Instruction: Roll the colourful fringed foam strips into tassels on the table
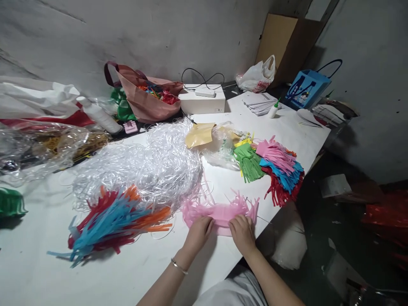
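Observation:
Both my hands are on a pink sheet of fringed tissue paper [219, 212] lying near the front edge of the white table. Cut strips fan out from its two ends and far side. My left hand [200, 229] is closed at the paper's near left part, thumb and fingers together. At the right part, my right hand [242, 231] presses on the paper with bent fingers and grips its edge. To the left lies a loose pile of blue, red and orange paper tassels [111, 221]. A big heap of white shiny string [149, 165] spreads behind the pink paper.
Green tassels [250, 161] and pink, blue and red tassels [282, 165] lie at the right table edge. Further back stand a white box [204, 102], a pink bag [153, 102], a glue bottle [273, 111] and a blue gift bag [304, 91]. Plastic packaging [47, 144] lies far left.

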`<state>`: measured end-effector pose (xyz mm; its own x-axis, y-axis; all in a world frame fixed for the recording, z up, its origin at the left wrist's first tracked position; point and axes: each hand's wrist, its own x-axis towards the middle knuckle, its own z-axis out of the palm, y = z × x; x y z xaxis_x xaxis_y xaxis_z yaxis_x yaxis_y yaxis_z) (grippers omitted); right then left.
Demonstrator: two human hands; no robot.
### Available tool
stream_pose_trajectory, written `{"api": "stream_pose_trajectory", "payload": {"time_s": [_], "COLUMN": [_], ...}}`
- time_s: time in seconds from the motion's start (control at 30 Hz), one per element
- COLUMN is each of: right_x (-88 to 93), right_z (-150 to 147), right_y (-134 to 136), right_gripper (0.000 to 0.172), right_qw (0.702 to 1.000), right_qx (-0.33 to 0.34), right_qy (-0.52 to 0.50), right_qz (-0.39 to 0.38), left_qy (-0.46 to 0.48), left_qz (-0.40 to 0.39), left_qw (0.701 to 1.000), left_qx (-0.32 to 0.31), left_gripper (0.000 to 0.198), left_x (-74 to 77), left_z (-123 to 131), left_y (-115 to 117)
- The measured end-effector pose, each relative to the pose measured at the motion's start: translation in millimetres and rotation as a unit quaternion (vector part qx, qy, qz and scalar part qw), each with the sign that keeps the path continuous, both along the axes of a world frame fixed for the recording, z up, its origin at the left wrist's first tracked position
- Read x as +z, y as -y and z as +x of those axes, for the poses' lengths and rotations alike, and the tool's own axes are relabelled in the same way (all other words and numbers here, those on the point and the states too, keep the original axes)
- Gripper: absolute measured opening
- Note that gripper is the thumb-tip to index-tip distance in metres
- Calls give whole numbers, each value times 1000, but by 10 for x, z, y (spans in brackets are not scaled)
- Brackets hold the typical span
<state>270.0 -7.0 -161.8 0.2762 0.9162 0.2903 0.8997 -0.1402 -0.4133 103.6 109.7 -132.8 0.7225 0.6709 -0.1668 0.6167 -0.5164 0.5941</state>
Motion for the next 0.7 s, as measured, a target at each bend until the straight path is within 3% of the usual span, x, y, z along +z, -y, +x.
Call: {"api": "stream_pose_trajectory", "payload": {"time_s": [0.13,0.37,0.7], "right_x": [-45,-48,132], "right_z": [77,119,272], "right_y": [-193,-391,-353], "right_gripper": [32,19,11], "right_qw": [998,990,990], "right_qx": [-40,-85,-100], "right_qy": [16,39,46], "right_qz": [-40,-107,-88], "left_qy": [-84,-172,-202], "left_qz": [-23,-13,6], "left_qw": [995,982,976], "left_qx": [42,83,86], "left_gripper": [35,35,32], "left_x": [0,-18,-47], "left_z": [211,397,500], "left_y": [-178,-300,-258]}}
